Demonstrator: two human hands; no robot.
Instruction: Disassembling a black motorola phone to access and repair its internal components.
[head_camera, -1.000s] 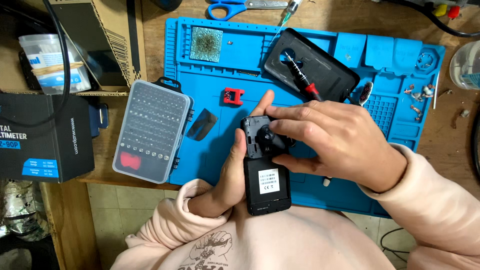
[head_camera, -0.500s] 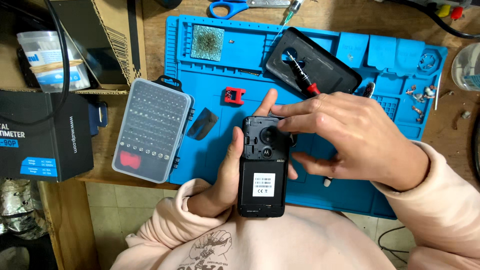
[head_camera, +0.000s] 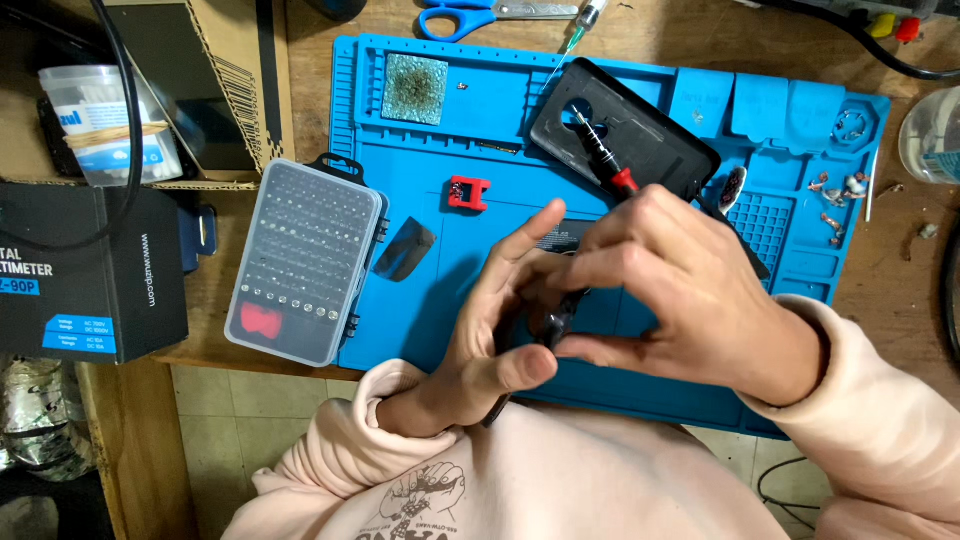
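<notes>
My left hand (head_camera: 480, 340) grips black device (head_camera: 545, 325) edge-on | my right hand (head_camera: 690, 300) pinches its top | blue mat (head_camera: 480, 140) beneath my fingers

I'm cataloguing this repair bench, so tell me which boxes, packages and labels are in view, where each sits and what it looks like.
Black box: far left on the bench, rectangular, blue label panel with white print.
Cardboard box: top left, brown, open, barcode on its flap.
Plastic tub: inside the cardboard box, clear, blue-and-white label, rubber band around it.
Bit case: left edge of the blue mat, clear lid, grey tray.
</notes>
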